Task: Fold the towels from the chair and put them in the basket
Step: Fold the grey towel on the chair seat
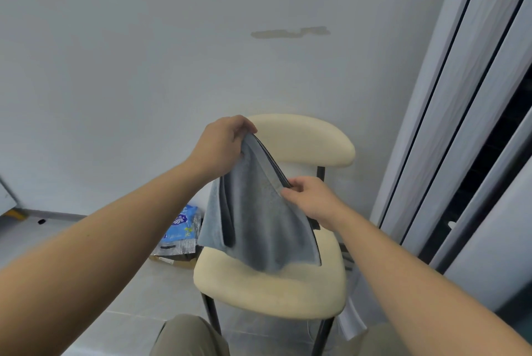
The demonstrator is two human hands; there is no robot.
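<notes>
A grey-blue towel [259,223] with a dark edge hangs in folds above the cream chair [267,289], its lower hem just over the seat. My left hand [221,145] pinches the towel's top corner in front of the chair's backrest. My right hand [311,197] pinches the dark edge lower down and to the right. No basket is in view.
A blue-and-white plastic package [181,226] lies on a cardboard box on the tiled floor left of the chair. A white wall stands behind, and a sliding door frame [449,125] with a curtain runs along the right. My knees show at the bottom.
</notes>
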